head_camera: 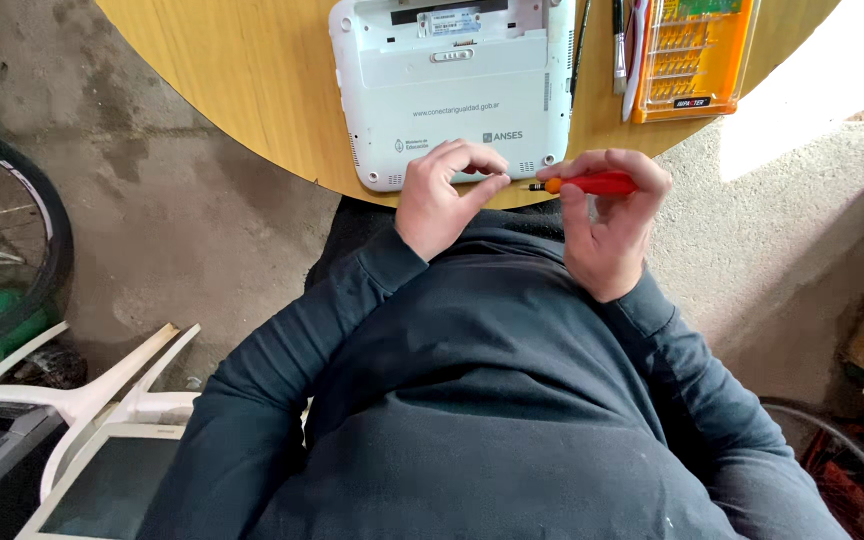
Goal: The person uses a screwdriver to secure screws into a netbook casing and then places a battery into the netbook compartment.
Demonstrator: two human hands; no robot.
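Note:
A small white laptop (452,85) lies bottom-up on the round wooden table (252,70), near its front edge. My right hand (607,225) grips a red and orange screwdriver (592,184) held sideways, its tip pointing left. My left hand (442,195) hovers at the laptop's near edge with thumb and forefinger pinched close together right at the screwdriver's tip. Whether a screw or bit sits between those fingers is too small to tell.
An orange bit-set case (697,55) and a few slim tools (620,45) lie on the table right of the laptop. A bicycle wheel (22,240) stands at the left. White plastic chair parts (102,385) and an old monitor (102,485) sit on the concrete floor.

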